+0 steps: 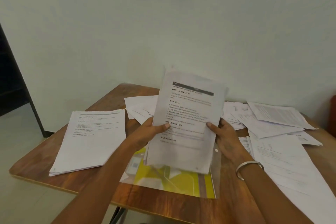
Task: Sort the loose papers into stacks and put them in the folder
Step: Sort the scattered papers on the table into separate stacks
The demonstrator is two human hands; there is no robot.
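Papers (185, 123) in a flat white sheaf, both hands gripping its sides, left hand (147, 133), right hand (225, 140), over glossy clear folder (169, 182).

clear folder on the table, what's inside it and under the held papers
Inside the clear folder a yellow sheet shows. The paper stack held upright in both hands covers the folder's far part, so anything there is hidden.

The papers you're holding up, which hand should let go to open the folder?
Probably the right hand: it sits beside the clear folder's snap. The left hand can keep gripping the held stack.
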